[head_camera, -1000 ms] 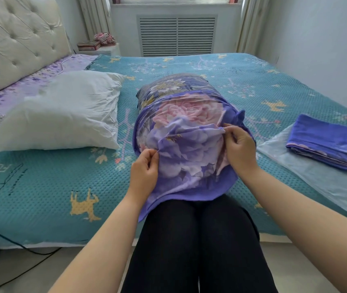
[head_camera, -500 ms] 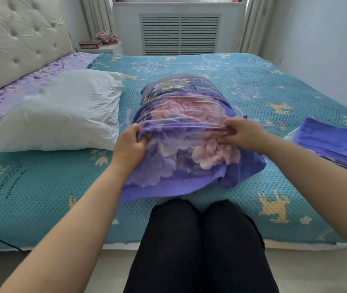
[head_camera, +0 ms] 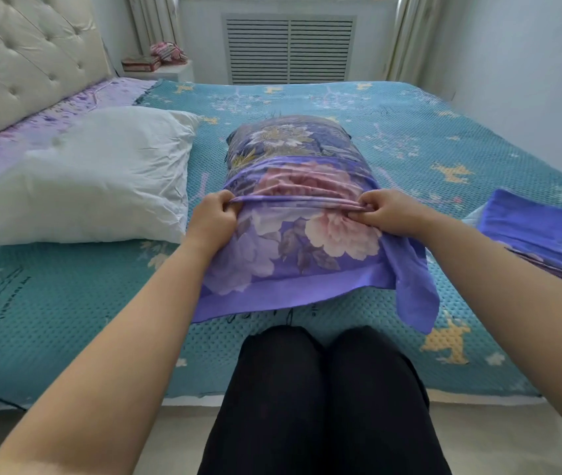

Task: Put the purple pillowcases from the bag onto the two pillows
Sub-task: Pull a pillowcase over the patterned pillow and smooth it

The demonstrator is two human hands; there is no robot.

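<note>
Both my left hand (head_camera: 212,217) and right hand (head_camera: 387,211) pinch the bunched purple pillowcase (head_camera: 293,241) on the pillow near the bed's (head_camera: 67,303) front edge.

Both forearms come in bare to the wrist, no sleeves, no watch or rings showing on the left hand (head_camera: 212,217) or the right hand (head_camera: 391,214). Below, plain black trousers (head_camera: 320,399), soft and matte, cover both legs, knees side by side.

A teal patterned bedspread (head_camera: 67,320) lies below a tufted headboard (head_camera: 22,60).
</note>
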